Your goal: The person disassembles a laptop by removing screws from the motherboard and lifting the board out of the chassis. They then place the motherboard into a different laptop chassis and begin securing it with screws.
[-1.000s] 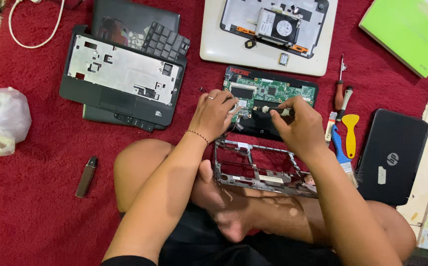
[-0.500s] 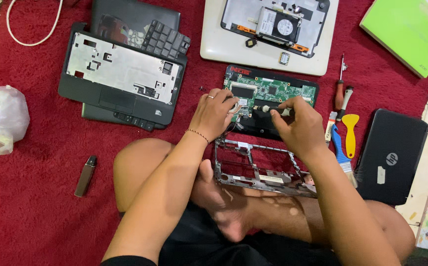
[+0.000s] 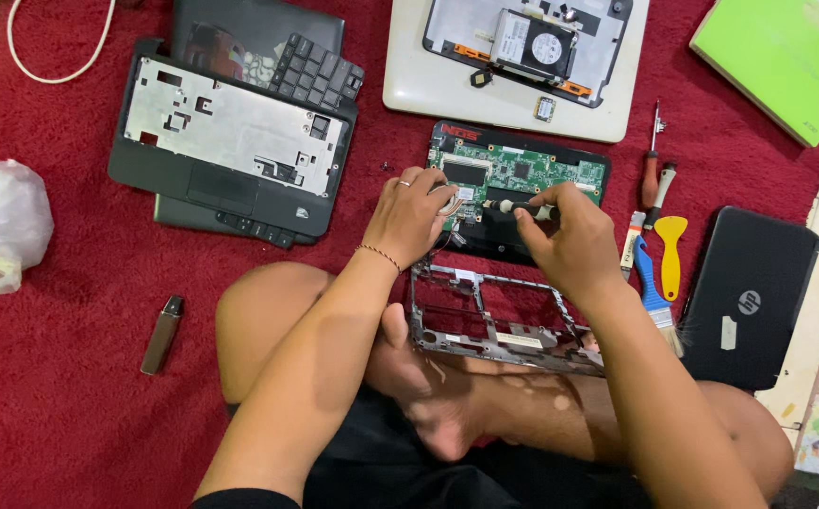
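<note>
Little has moved since half a second ago: both hands stay over the green board (image 3: pixel 522 174), and only the camera drifts slightly. That board sits in its black tray on the red rug (image 3: pixel 70 396), at 12 o'clock from the crossed legs, near enough to work on without leaning.

My judgement is that the left hand (image 3: pixel 414 212) presses down at the board's 9 o'clock corner to steady it; its fingers curl onto the surface and grip nothing that I can see. The right hand (image 3: pixel 570 236) is closed around a small screwdriver (image 3: pixel 518 207), held nearly flat with its tip pointing toward 9 o'clock, at the left fingertips. Both wrists are bent down, and the forearms reach out from 6 o'clock across the knees.

An empty frame (image 3: pixel 499 320) rests against the shins, just below the board. Spare tools (image 3: pixel 659 236) lie at 3 o'clock, within the right hand's reach. A keyboard deck (image 3: pixel 235 141) lies at 10 o'clock and a white case (image 3: pixel 513 66) at 12 o'clock, both apart from the work.
</note>
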